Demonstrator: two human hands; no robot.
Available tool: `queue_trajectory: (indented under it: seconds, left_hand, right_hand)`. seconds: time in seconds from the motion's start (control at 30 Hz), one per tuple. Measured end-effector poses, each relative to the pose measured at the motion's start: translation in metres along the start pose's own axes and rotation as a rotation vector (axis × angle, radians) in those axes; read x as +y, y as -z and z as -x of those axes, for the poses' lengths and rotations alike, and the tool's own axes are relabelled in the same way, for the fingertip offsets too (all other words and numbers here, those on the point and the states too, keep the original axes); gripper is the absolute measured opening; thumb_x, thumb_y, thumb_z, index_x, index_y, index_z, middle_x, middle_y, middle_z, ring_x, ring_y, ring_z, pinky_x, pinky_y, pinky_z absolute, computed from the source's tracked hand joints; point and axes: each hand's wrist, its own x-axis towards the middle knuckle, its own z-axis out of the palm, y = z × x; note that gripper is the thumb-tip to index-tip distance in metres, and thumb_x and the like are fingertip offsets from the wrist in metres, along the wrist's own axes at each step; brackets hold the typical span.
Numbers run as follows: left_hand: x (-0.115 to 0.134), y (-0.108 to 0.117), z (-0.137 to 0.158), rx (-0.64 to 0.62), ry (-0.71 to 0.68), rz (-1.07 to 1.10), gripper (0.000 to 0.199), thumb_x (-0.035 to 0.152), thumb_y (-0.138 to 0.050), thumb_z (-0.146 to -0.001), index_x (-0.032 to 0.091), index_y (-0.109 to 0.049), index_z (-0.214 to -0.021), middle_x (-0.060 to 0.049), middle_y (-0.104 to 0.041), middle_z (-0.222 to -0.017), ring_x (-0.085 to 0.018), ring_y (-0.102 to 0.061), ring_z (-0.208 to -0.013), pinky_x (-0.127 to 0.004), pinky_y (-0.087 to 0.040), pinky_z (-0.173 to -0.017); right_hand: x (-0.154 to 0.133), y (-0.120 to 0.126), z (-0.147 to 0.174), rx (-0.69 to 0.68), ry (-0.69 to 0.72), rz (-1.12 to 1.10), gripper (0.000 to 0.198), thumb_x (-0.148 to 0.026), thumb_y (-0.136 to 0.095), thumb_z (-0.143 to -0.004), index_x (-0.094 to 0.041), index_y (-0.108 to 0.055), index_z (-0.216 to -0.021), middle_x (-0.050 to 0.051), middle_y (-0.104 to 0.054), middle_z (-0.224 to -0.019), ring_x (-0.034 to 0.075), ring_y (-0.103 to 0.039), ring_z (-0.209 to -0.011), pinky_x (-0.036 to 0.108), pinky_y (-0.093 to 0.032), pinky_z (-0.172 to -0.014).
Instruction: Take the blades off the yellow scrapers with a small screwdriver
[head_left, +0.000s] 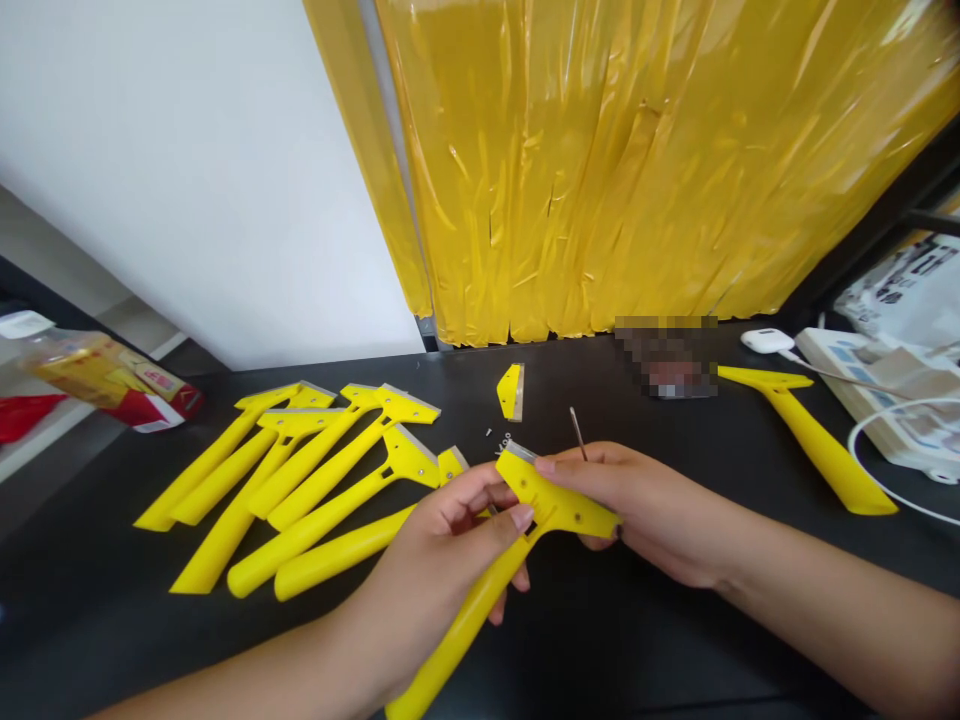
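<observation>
A yellow scraper (551,500) is held over the black table, its wide head toward the far side and its handle slanting down to the lower left. My left hand (461,530) is closed around its neck, the thumb lying on the head. The fingers of my right hand (637,490) pinch the head's right part, near the pale blade along its far edge. A thin metal rod (577,432) sticks up from behind my right hand; its other end is hidden. Beyond the hands lie small screws (504,440) and a loose yellow head plate (511,392) with a blade.
Several yellow scrapers (315,485) lie side by side at the left. Another scraper (814,435) rests at the right, near a white power strip (874,400) and cables. A drink pack (120,380) stands far left. Yellow plastic sheeting (585,170) hangs behind the table.
</observation>
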Motion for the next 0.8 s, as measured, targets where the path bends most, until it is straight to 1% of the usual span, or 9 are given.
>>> queue_trajectory:
  seconds: [0.07,0.13,0.2,0.27,0.33,0.43,0.57,0.7,0.8]
  left_hand:
    - [-0.001,0.001,-0.001,-0.008,-0.009,0.016,0.024,0.041,-0.078,-0.097,0.021,-0.069,-0.106,0.003,-0.064,-0.075,-0.01,-0.06,-0.06,-0.018,-0.051,-0.051]
    - [-0.002,0.003,-0.003,-0.016,-0.02,0.045,0.025,0.043,-0.077,-0.098,0.021,-0.069,-0.109,0.003,-0.064,-0.074,-0.011,-0.06,-0.061,-0.017,-0.051,-0.051]
    - [-0.004,0.004,-0.004,-0.009,-0.03,0.068,0.026,0.043,-0.076,-0.098,0.022,-0.07,-0.111,0.003,-0.064,-0.075,-0.011,-0.06,-0.063,-0.018,-0.051,-0.051]
    - [-0.004,0.005,-0.006,0.005,-0.033,0.068,0.024,0.042,-0.077,-0.098,0.022,-0.07,-0.108,0.002,-0.064,-0.079,-0.011,-0.061,-0.063,-0.018,-0.052,-0.051]
    - [-0.004,0.005,-0.007,0.02,-0.032,0.064,0.022,0.041,-0.078,-0.097,0.021,-0.07,-0.104,0.002,-0.063,-0.082,-0.011,-0.061,-0.063,-0.019,-0.053,-0.051]
    - [-0.003,0.005,-0.008,0.031,-0.024,0.067,0.022,0.041,-0.077,-0.098,0.021,-0.07,-0.104,0.002,-0.063,-0.083,-0.011,-0.061,-0.064,-0.019,-0.053,-0.052]
    - [-0.008,0.007,-0.01,0.032,-0.049,0.079,0.023,0.042,-0.076,-0.099,0.021,-0.068,-0.102,0.003,-0.061,-0.082,-0.01,-0.06,-0.061,-0.019,-0.052,-0.05]
    - [-0.013,0.009,-0.011,-0.016,-0.102,0.123,0.027,0.041,-0.078,-0.098,0.024,-0.068,-0.117,0.0,-0.066,-0.097,-0.011,-0.062,-0.067,-0.019,-0.055,-0.05]
    - [-0.013,0.009,-0.011,-0.035,-0.11,0.155,0.032,0.041,-0.078,-0.098,0.024,-0.067,-0.124,-0.002,-0.068,-0.103,-0.01,-0.063,-0.067,-0.019,-0.055,-0.05]
  right_hand:
    - [-0.001,0.001,0.0,-0.022,0.012,-0.026,0.048,-0.063,-0.083,-0.083,-0.016,-0.077,-0.09,0.0,-0.054,-0.075,0.012,-0.04,-0.066,0.026,-0.028,-0.056]
    - [-0.001,0.001,-0.001,-0.041,0.026,-0.045,0.047,-0.061,-0.083,-0.085,-0.015,-0.079,-0.091,0.0,-0.053,-0.077,0.012,-0.037,-0.067,0.026,-0.026,-0.055]
    - [0.0,0.001,-0.004,-0.046,0.041,-0.053,0.045,-0.059,-0.083,-0.086,-0.014,-0.08,-0.09,0.001,-0.052,-0.078,0.011,-0.031,-0.067,0.026,-0.023,-0.055]
    - [0.002,0.001,-0.007,-0.03,0.057,-0.062,0.043,-0.057,-0.083,-0.087,-0.014,-0.079,-0.088,0.001,-0.052,-0.078,0.012,-0.029,-0.069,0.027,-0.021,-0.055]
    - [0.005,0.0,-0.009,-0.003,0.066,-0.073,0.042,-0.056,-0.083,-0.087,-0.014,-0.077,-0.086,0.002,-0.053,-0.079,0.013,-0.03,-0.07,0.027,-0.02,-0.056]
    - [0.009,0.0,-0.01,0.041,0.069,-0.092,0.038,-0.053,-0.084,-0.087,-0.015,-0.076,-0.086,0.001,-0.053,-0.078,0.013,-0.031,-0.07,0.028,-0.02,-0.056]
    - [0.008,-0.001,-0.008,0.071,0.079,-0.116,0.034,-0.05,-0.083,-0.087,-0.016,-0.079,-0.091,0.002,-0.056,-0.081,0.013,-0.034,-0.071,0.028,-0.023,-0.057]
    - [0.006,-0.002,-0.006,0.028,0.065,-0.148,0.035,-0.047,-0.085,-0.085,-0.017,-0.083,-0.103,0.005,-0.06,-0.088,0.014,-0.035,-0.074,0.028,-0.025,-0.058]
    - [0.006,-0.002,-0.006,-0.008,0.072,-0.171,0.033,-0.045,-0.085,-0.087,-0.018,-0.084,-0.105,0.006,-0.061,-0.09,0.013,-0.034,-0.074,0.027,-0.025,-0.058]
